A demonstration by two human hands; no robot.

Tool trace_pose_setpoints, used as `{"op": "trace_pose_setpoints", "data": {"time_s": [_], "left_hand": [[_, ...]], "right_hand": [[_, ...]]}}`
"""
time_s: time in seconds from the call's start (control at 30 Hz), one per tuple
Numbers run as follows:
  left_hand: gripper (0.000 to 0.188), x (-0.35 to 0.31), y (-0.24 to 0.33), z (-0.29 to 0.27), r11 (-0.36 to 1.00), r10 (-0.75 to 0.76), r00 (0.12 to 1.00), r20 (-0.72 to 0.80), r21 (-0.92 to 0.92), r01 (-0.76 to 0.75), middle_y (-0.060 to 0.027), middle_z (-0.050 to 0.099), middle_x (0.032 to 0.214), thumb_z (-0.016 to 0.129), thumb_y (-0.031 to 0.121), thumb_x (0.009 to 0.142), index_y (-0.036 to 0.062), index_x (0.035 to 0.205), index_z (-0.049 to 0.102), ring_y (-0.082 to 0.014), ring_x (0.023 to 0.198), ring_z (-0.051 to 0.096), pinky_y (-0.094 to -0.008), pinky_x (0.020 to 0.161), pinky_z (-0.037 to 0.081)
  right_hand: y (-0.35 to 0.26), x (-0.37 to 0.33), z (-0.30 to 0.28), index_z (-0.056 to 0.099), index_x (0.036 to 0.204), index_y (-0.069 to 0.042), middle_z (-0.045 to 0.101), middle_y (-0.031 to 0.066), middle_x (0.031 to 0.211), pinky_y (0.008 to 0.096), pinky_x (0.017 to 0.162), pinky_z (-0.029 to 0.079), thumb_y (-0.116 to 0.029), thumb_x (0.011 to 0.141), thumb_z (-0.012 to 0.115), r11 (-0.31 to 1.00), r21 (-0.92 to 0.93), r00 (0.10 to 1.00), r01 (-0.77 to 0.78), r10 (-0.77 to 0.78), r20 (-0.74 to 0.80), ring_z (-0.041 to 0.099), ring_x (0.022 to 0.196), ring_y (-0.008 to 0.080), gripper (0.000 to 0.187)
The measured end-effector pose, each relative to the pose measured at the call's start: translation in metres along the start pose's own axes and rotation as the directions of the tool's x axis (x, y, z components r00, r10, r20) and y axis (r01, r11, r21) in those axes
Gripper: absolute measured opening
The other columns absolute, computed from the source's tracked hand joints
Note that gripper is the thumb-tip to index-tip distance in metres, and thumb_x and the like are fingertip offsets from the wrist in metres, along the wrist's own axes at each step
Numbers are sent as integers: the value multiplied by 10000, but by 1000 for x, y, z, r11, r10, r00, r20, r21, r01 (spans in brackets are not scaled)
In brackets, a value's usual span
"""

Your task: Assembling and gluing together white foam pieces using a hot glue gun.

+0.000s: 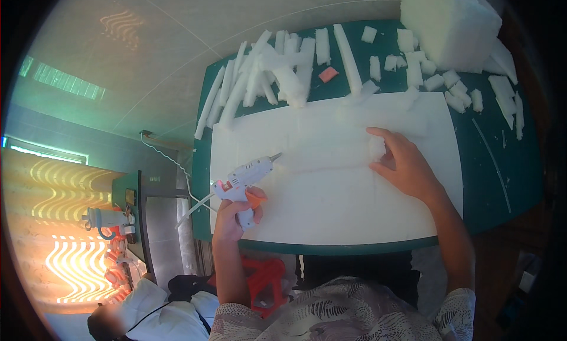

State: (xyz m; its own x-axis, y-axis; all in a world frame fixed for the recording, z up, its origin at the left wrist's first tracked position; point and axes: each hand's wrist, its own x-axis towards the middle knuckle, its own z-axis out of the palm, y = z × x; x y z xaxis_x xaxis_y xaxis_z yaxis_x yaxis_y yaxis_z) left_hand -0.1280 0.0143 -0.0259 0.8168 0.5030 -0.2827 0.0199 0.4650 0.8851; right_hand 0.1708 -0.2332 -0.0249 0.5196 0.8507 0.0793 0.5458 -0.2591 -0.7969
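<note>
My left hand (231, 220) is closed round the handle of a white hot glue gun (251, 171) with an orange trigger. Its metal nozzle points up and to the right, and a pale glue stick (195, 210) sticks out of its back end. On the right, my right hand (404, 165) pinches a small white foam piece (377, 149) between thumb and fingers, over the white board (331, 211). Whether that piece touches the board I cannot tell. The board lies flat on the green table (502, 181).
Long white foam strips (254, 75) are heaped beyond the board, with a pink piece (328, 74) beside them. Several small foam chunks (455, 90) and a big foam block (452, 28) sit at the far right. A loose glue stick (491, 161) lies right. Another person (153, 308) is lower left.
</note>
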Motion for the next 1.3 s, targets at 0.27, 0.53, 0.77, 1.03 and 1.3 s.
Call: {"op": "trace_pose_setpoints", "data": {"time_s": [0.27, 0.53, 0.77, 1.03, 1.3], "left_hand": [[494, -1, -2, -5, 1000, -10, 1000, -2, -19, 10, -205, 648, 1013, 539, 46, 778, -81, 1253, 489, -244, 586, 584, -324, 499, 488], [506, 0, -2, -3, 999, -15, 1000, -12, -36, 14, -207, 648, 1013, 537, 46, 784, -76, 1271, 472, -247, 599, 586, -329, 504, 490], [507, 0, -1, -3, 1000, -16, 1000, -22, -28, 15, -211, 648, 1019, 535, 46, 779, -77, 1267, 472, -251, 602, 588, -329, 504, 491], [504, -1, -1, -5, 999, -24, 1000, -11, -24, 24, -210, 648, 1023, 535, 48, 785, -79, 1268, 473, -250, 615, 595, -328, 507, 495], [500, -1, -2, -6, 999, -28, 999, -14, -19, 28, -207, 649, 1024, 544, 51, 788, -70, 1268, 477, -247, 618, 597, -329, 508, 496]], "right_hand": [[-1, 0, 0, 520, 1347, -133, 603, 136, 1143, 348, 864, 487, -81, 805, 744, 1000, -10, 1000, -2, 2, 2, 565, 877, 250, 589], [-3, 1, -2, 524, 1344, -133, 603, 136, 1131, 348, 855, 494, -76, 797, 744, 1000, -12, 1000, -5, 5, 8, 567, 866, 256, 592], [1, 0, 0, 518, 1350, -135, 598, 134, 1152, 351, 860, 495, -80, 799, 742, 1000, -13, 1000, 16, -16, 0, 565, 878, 261, 597], [2, 0, 1, 516, 1351, -138, 598, 127, 1158, 351, 870, 488, -84, 803, 743, 999, -24, 1000, 26, -26, 0, 562, 881, 255, 595], [1, 0, 1, 523, 1351, -146, 593, 128, 1124, 345, 870, 487, -86, 810, 741, 1000, -18, 1000, 17, -17, -2, 559, 876, 251, 586]]}}
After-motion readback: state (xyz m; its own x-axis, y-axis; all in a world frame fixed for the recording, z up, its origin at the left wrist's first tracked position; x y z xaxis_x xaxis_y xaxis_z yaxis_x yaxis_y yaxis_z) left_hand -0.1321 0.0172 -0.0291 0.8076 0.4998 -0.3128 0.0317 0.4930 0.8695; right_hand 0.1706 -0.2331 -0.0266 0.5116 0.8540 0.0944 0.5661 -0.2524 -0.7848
